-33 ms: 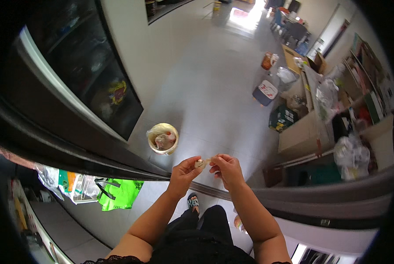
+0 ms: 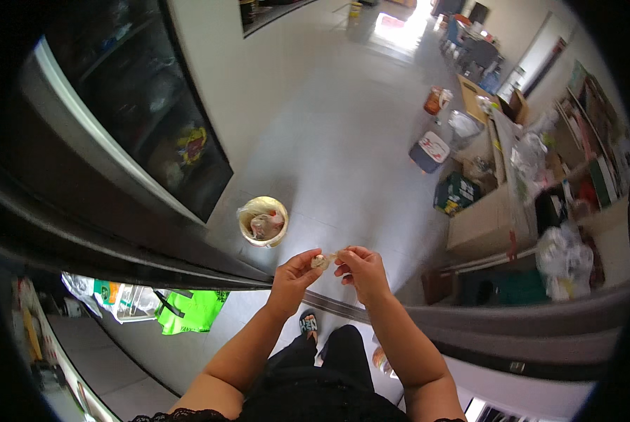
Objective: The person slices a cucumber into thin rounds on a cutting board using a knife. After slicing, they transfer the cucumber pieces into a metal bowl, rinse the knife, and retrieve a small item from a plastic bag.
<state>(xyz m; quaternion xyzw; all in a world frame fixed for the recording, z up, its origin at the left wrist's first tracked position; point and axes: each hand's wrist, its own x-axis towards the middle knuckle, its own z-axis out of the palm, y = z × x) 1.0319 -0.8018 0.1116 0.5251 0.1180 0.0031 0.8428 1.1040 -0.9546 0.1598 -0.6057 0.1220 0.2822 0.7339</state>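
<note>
Over the doorway track, both of my hands meet in front of my body. My left hand (image 2: 298,276) is closed, pinching a small, roundish, whitish thing (image 2: 320,261) between thumb and fingertips. From it a thin, pale, see-through piece, like film or skin, reaches across to my right hand (image 2: 361,269), whose thumb and forefinger pinch its other end. The held thing is too small for me to tell its kind. Beyond my left hand a cream bucket (image 2: 285,225) stands on the floor, lined with a clear plastic bag and holding some crumpled rubbish.
A dark sliding door frame (image 2: 174,257) runs along the left, and its floor track (image 2: 343,307) passes under my hands. Cardboard boxes (image 2: 478,224) and plastic bags (image 2: 562,257) crowd the right side. A bright green bag (image 2: 201,313) lies at lower left, near my sandalled foot (image 2: 308,322).
The whole view has shifted slightly, with the bucket and boxes a little further right in the picture. Both hands keep their pinch on the small whitish thing.
</note>
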